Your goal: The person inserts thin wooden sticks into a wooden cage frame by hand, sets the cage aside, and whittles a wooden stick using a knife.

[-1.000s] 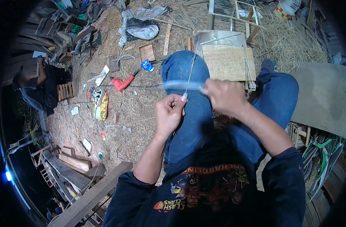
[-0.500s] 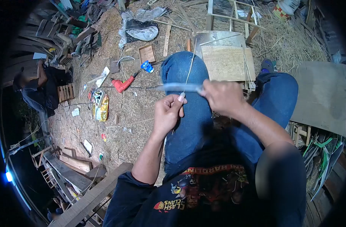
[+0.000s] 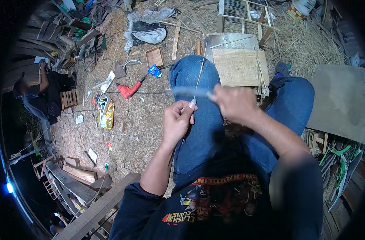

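Note:
My left hand (image 3: 179, 119) pinches a thin stick (image 3: 200, 76) over my left thigh. The stick runs up from my fingertips past the knee, and a short end shows below the hand. My right hand (image 3: 235, 102) is closed around the handle end of a knife (image 3: 188, 91), whose blade is blurred by motion. That blade points left and crosses the stick just above my left fingertips; whether it touches the stick I cannot tell.
A red drill (image 3: 129, 89), a blue packet (image 3: 154, 71), a wooden box (image 3: 154, 57) and a yellow bag (image 3: 106, 113) lie on the ground at left. Wooden boards (image 3: 241, 68) are beyond my knees. Another person (image 3: 41, 92) sits at far left.
The knife blade is still blurred across the stick, with only small shifts of my right hand. My left hand keeps its pinch and has barely moved.

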Demonstrator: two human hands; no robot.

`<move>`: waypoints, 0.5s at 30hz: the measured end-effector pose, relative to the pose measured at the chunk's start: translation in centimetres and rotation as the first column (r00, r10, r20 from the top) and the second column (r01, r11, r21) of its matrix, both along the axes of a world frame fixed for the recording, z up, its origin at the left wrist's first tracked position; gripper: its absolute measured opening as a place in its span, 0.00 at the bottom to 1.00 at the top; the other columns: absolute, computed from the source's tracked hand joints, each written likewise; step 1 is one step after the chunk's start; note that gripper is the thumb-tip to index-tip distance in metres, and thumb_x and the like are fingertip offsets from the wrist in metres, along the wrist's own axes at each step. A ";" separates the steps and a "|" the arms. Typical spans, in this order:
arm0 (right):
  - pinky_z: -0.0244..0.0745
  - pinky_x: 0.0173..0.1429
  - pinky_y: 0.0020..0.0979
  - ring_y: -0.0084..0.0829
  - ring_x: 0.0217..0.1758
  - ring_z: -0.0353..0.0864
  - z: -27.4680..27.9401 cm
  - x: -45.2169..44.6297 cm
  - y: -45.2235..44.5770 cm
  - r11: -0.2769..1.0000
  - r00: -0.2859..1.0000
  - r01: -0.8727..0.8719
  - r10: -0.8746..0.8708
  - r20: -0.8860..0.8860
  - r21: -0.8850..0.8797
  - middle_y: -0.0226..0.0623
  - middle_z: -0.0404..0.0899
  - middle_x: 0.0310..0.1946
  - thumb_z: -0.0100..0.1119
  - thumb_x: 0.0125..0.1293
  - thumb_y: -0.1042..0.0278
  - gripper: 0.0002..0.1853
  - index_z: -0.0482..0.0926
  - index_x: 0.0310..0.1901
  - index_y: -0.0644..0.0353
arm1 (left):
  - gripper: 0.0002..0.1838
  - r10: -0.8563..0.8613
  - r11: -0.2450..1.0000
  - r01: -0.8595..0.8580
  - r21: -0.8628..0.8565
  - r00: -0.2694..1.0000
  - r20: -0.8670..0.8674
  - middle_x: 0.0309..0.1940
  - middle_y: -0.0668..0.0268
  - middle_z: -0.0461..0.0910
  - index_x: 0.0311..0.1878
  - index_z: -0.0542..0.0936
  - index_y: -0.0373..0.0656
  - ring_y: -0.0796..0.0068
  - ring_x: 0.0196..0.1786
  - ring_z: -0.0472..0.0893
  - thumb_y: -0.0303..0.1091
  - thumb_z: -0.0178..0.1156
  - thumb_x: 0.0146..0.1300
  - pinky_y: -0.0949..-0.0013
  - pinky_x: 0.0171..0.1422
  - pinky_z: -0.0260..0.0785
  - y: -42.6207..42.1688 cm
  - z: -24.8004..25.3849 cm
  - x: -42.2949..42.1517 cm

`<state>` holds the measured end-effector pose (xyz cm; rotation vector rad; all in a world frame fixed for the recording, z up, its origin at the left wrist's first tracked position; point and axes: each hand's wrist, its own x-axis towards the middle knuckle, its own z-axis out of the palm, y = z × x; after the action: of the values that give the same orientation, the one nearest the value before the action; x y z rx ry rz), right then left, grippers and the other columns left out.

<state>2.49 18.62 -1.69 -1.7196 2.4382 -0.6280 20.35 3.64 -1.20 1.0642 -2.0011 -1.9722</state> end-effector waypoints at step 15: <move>0.74 0.20 0.45 0.39 0.18 0.83 -0.1 -1.6 -0.7 0.995 0.995 0.096 -0.095 -0.028 0.036 0.36 0.79 0.18 0.49 0.82 0.49 0.19 0.75 0.36 0.54 | 0.15 -0.002 1.000 0.002 0.002 1.000 -0.023 0.18 0.71 0.77 0.37 0.85 0.36 0.87 0.21 0.70 0.37 0.61 0.80 0.75 0.26 0.58 0.0 -0.1 0.2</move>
<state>0.89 17.95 -1.84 -1.6155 2.5460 -0.5698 20.56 3.63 -1.35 1.0351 -1.9899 -1.9789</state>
